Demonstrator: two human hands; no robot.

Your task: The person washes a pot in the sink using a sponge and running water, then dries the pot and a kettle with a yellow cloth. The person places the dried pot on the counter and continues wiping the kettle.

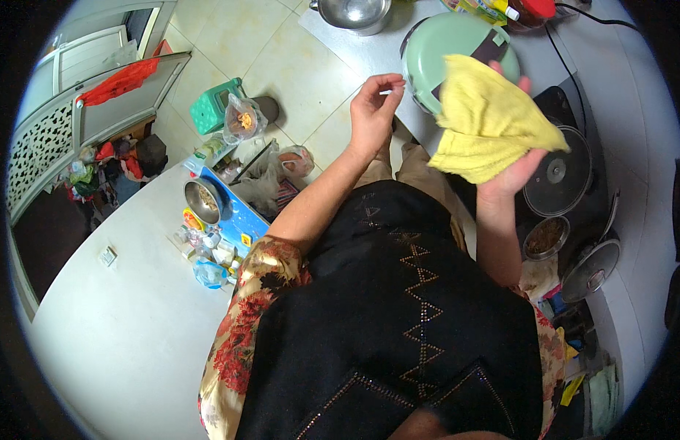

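A yellow cloth (483,126), crumpled and spread, lies draped over my right hand (516,170). Its folds cover most of the palm; fingertips show past the upper edge and the thumb side at the lower right. Behind the cloth stands a round appliance with a pale green lid (450,47) and a dark latch strip, on the metal counter (367,60). To its left, my left hand (375,110) is raised with fingers loosely bent. The thumb tip is close to the index fingertip, and nothing shows between them.
A metal pot (353,14) and a red-lidded jar (538,8) stand on the counter. On the right are a round dark pan (557,170), a bowl of brown food (546,237) and a glass lid (593,269). A white table (125,330) bears a steel bowl (202,201).
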